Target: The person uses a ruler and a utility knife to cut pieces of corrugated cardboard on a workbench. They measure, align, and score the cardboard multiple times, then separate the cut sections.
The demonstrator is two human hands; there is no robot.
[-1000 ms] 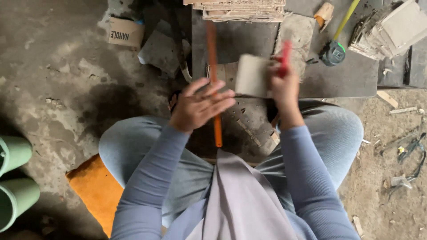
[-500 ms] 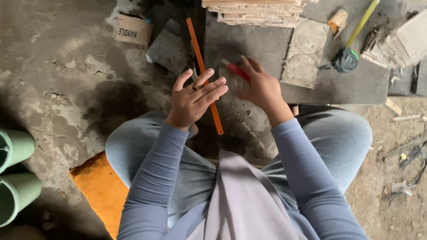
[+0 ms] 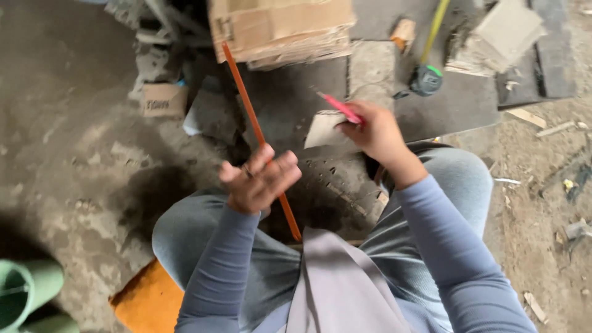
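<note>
My left hand point(image 3: 259, 182) rests with fingers spread over a long orange straightedge point(image 3: 243, 92). The straightedge runs from a cardboard stack down to my lap, across a dark slab point(image 3: 302, 83). My right hand point(image 3: 377, 132) is shut on a red pencil point(image 3: 338, 106) whose tip points up-left. A small beige tile piece point(image 3: 322, 129) sits right against its fingers; I cannot tell whether the hand holds it or it lies on the slab. I sit with my knees in grey trousers on either side of the slab.
A flattened cardboard stack point(image 3: 280, 28) lies at the top. A green-and-black tape measure point(image 3: 425, 80) with yellow tape out, a wood block point(image 3: 404, 31) and stacked tiles point(image 3: 499, 34) lie upper right. Small box point(image 3: 163, 98) left, green boots point(image 3: 24, 293) and orange cushion point(image 3: 148, 302) lower left.
My right hand dropped to the slab beside the left hand, then moved back right with the pencil. The left hand's fingers have curled slightly over the straightedge. The view has shifted.
</note>
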